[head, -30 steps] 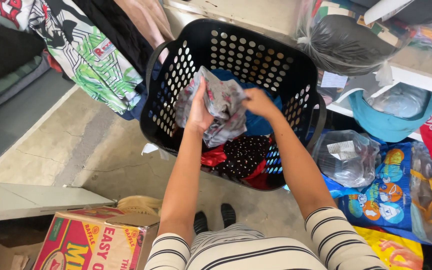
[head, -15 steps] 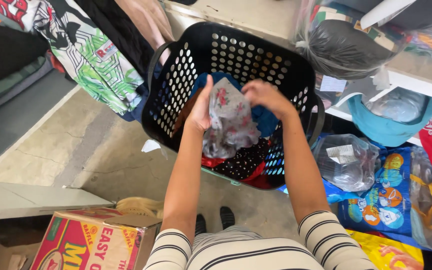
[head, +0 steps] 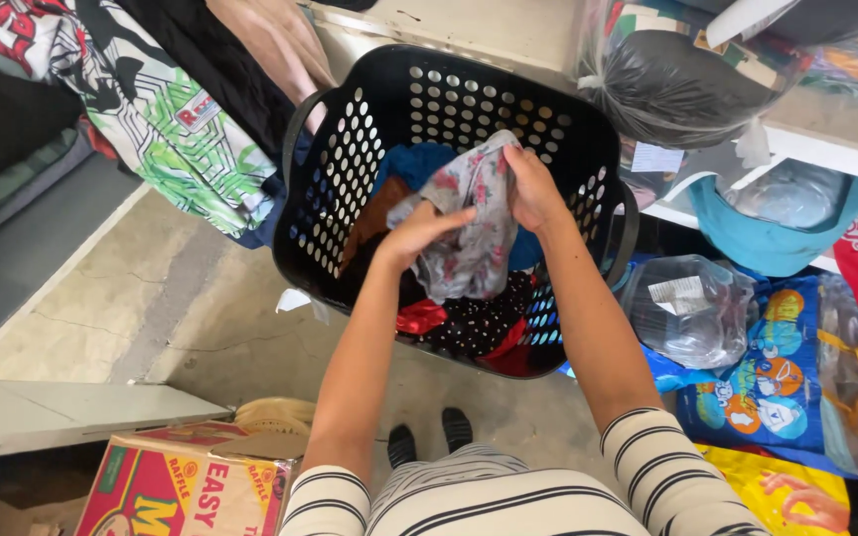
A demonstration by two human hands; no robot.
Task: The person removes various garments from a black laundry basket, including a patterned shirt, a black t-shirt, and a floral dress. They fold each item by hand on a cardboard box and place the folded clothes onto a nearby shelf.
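A black perforated laundry basket (head: 350,169) stands on the floor in front of me, filled with clothes in blue, brown, red and dark dotted fabric. Above it I hold up a grey garment with a red flower print (head: 474,238). My left hand (head: 419,230) grips the garment's lower left part. My right hand (head: 533,189) pinches its upper edge, higher and to the right. Both forearms reach out from striped sleeves.
Printed clothes (head: 166,119) hang at the upper left. Tied plastic bags (head: 677,84) sit on a white shelf at the right, with a colourful blue bag (head: 757,387) below. A cardboard box (head: 186,486) lies at lower left beside a white board (head: 71,412). Concrete floor surrounds the basket.
The grey flowered garment has been lifted and turned in my hands. My left hand slid lower along it while my right hand shifted to its upper edge.
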